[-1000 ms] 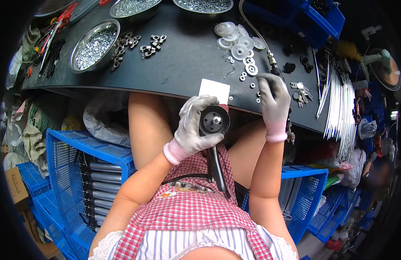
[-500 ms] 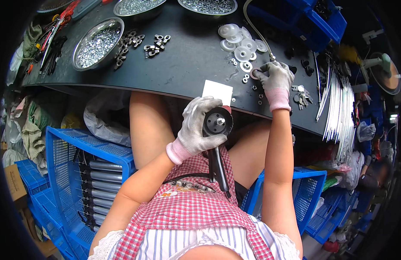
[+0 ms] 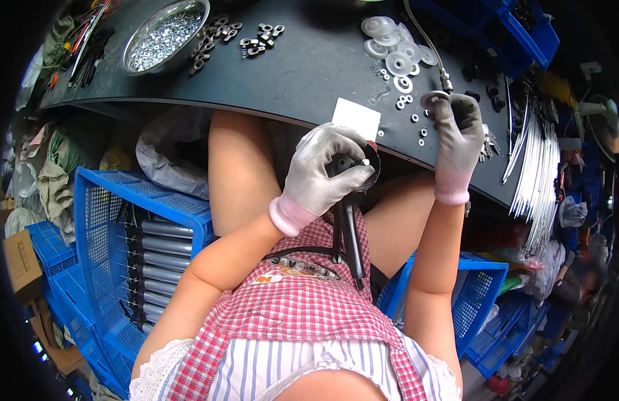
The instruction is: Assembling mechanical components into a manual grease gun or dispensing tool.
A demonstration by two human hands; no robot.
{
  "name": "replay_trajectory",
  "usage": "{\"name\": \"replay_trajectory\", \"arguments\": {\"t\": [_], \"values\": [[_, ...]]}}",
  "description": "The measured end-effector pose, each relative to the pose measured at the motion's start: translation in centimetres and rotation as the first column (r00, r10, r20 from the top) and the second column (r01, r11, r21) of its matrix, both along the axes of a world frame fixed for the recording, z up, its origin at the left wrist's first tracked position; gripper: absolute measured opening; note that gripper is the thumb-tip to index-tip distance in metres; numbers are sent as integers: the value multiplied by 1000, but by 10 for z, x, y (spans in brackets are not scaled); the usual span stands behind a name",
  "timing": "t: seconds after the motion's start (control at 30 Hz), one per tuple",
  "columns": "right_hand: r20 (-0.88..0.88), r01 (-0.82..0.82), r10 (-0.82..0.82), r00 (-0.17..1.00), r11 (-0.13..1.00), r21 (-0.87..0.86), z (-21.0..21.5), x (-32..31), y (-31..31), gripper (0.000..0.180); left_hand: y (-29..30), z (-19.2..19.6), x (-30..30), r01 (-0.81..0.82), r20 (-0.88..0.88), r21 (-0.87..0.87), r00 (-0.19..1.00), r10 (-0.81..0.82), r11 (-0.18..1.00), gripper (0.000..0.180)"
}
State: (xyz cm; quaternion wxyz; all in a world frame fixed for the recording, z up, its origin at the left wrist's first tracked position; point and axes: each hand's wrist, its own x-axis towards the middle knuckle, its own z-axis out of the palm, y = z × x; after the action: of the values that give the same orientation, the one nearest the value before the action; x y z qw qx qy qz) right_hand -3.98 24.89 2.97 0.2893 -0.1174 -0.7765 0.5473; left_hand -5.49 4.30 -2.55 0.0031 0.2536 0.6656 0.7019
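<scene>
- Black, round and mostly hidden: the part (image 3: 353, 170) sits inside our gloved left hand (image 3: 323, 174), whose curled fingers cover all but its rim and the dark handle hanging below the table edge (image 3: 269, 113).
- Our right hand (image 3: 456, 134) rests on the table, fingertips pinched on a small washer (image 3: 431, 99) we can barely make out.
- The black part lies left of and below the right hand, well apart from it.

A blank white square card (image 3: 356, 118) lies at the black table's (image 3: 302, 67) near edge
</scene>
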Motion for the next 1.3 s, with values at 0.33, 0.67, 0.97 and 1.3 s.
{"name": "replay_trajectory", "arguments": {"t": [0.33,0.67,0.97,1.3], "values": [[332,-313,449,829,866,-390,24,34,-56,20,-12,19,0,-24,-196,-216,980,-19,976,20],[415,-349,319,852,937,-6,14,28,-40,28,-14,15,0,1,-229,-291,971,-71,957,65],[264,-37,-327,907,562,826,-23,-91,38,36,-1,2,-2,-109,-375,-235,927,13,966,48],[305,-112,51,951,976,185,-6,-74,42,26,0,-5,1,-116,-321,-251,947,31,961,50]]}}
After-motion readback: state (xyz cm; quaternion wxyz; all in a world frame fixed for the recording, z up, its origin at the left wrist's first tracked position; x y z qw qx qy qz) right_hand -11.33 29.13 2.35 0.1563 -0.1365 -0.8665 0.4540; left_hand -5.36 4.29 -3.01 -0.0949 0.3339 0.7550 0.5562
